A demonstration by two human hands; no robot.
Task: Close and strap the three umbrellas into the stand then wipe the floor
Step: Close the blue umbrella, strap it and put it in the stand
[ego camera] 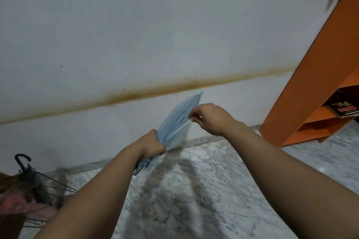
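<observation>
A folded light-blue umbrella (175, 122) points up and to the right in front of the white wall. My left hand (152, 145) grips its gathered canopy near the lower end, where dark rib tips stick out below the fist. My right hand (208, 117) pinches the canopy's edge higher up, close to the tip. At the bottom left, a pink open umbrella (29, 203) with a black hooked handle (22, 161) lies on the floor, its ribs exposed. No stand is in view.
Grey marbled floor (194, 190) stretches below the hands, with shadows across it. An orange shelf unit (318, 87) stands at the right against the wall and holds books (343, 109). A brown stain line runs across the white wall (136, 25).
</observation>
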